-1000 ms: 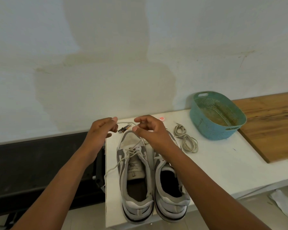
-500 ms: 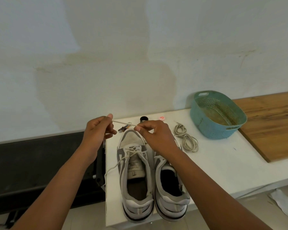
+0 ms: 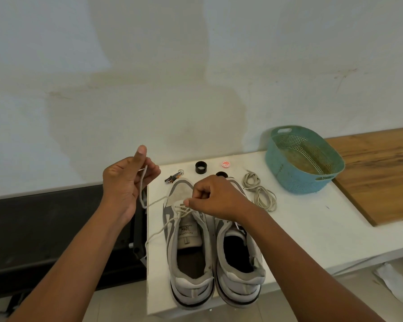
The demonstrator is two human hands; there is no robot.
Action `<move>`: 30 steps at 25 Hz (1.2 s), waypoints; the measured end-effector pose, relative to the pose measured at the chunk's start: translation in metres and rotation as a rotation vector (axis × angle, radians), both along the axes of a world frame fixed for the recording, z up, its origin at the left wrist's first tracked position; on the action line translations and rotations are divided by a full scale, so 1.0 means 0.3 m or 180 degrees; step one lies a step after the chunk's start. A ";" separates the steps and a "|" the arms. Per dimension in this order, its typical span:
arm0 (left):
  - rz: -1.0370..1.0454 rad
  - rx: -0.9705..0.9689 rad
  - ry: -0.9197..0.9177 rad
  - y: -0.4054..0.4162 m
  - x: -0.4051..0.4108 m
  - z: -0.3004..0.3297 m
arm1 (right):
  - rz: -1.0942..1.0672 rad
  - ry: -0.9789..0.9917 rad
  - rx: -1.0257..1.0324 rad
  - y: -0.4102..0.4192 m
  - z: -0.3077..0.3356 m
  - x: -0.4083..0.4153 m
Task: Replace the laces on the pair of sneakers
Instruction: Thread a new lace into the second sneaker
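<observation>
Grey lace [image 3: 157, 201] runs taut from the left hand [image 3: 126, 182], which grips its end, to the right hand [image 3: 215, 198] pinching it at the left sneaker's [image 3: 186, 247] eyelets, apparently for threading.

The left hand [image 3: 123, 189] held a beige lace [image 3: 142, 189] up; the right hand [image 3: 215, 198] pinched it at the grey-and-white left sneaker [image 3: 189, 247] on the white worktop [image 3: 300, 228].

We have only 1 view, worn on the head, looking forward and down over both forearms. The white table [image 3: 312, 228] fills the lower right of the frame, close beneath us, and a bare wall [image 3: 149, 66] takes the upper half. Wide-angle bending curves the table edges.
</observation>
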State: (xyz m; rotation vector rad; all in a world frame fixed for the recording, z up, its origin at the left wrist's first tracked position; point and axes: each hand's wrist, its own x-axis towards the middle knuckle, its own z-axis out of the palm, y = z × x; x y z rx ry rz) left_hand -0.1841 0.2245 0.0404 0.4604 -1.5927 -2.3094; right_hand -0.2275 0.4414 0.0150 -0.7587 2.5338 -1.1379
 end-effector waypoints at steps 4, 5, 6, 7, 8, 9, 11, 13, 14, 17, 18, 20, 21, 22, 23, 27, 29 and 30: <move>-0.0280 -0.0512 -0.0072 -0.020 0.000 -0.009 | 0.0307 0.0034 0.0842 0.018 0.010 0.004; -0.0450 -0.0853 -0.0147 -0.014 0.003 -0.010 | 0.0343 0.0040 0.1010 0.020 0.012 0.005; -0.0665 -0.1155 -0.0211 -0.005 0.006 -0.010 | 0.0362 0.0071 0.1151 0.020 0.015 0.005; -0.0910 -0.1376 -0.0257 0.008 0.009 -0.012 | 0.0359 0.0089 0.1239 0.021 0.016 0.002; -0.1143 -0.1521 -0.0305 0.021 0.012 -0.014 | 0.0332 0.0041 0.1278 0.021 0.013 -0.004; -0.1326 -0.1616 -0.0357 0.034 0.013 -0.018 | 0.0301 -0.0057 0.1252 0.022 0.009 -0.009; -0.1529 -0.1876 -0.0499 0.051 0.017 -0.029 | 0.0237 -0.0279 0.1114 0.023 -0.005 -0.021; -0.1625 -0.2294 -0.0626 0.052 0.018 -0.040 | 0.0230 -0.0413 0.1016 0.027 -0.021 -0.032; -0.1680 -0.2495 -0.0666 0.050 0.020 -0.045 | 0.0254 -0.0459 0.0982 0.029 -0.026 -0.037; -0.1888 -0.3044 -0.0744 0.056 0.020 -0.055 | 0.0317 -0.0609 0.0890 0.035 -0.028 -0.046; -0.1977 -0.3228 -0.0768 0.067 0.021 -0.059 | 0.0329 -0.0647 0.0849 0.037 -0.026 -0.047; -0.2115 -0.3489 -0.0795 0.096 0.025 -0.070 | 0.0337 -0.0691 0.0777 0.041 -0.023 -0.048; -0.2151 -0.3556 -0.0809 0.109 0.027 -0.076 | 0.0327 -0.0705 0.0749 0.042 -0.024 -0.048; -0.2169 -0.3602 -0.0831 0.121 0.029 -0.081 | 0.0321 -0.0717 0.0721 0.044 -0.025 -0.049; -0.2167 -0.3645 -0.0848 0.129 0.032 -0.087 | 0.0320 -0.0727 0.0692 0.046 -0.027 -0.049; -0.2010 -0.3763 -0.0879 0.142 0.030 -0.100 | 0.0342 -0.0767 0.0620 0.051 -0.022 -0.047; -0.1924 -0.3777 -0.0878 0.144 0.029 -0.105 | 0.0347 -0.0766 0.0605 0.054 -0.018 -0.046; -0.1893 -0.3763 -0.0876 0.144 0.029 -0.107 | 0.0350 -0.0761 0.0610 0.055 -0.018 -0.046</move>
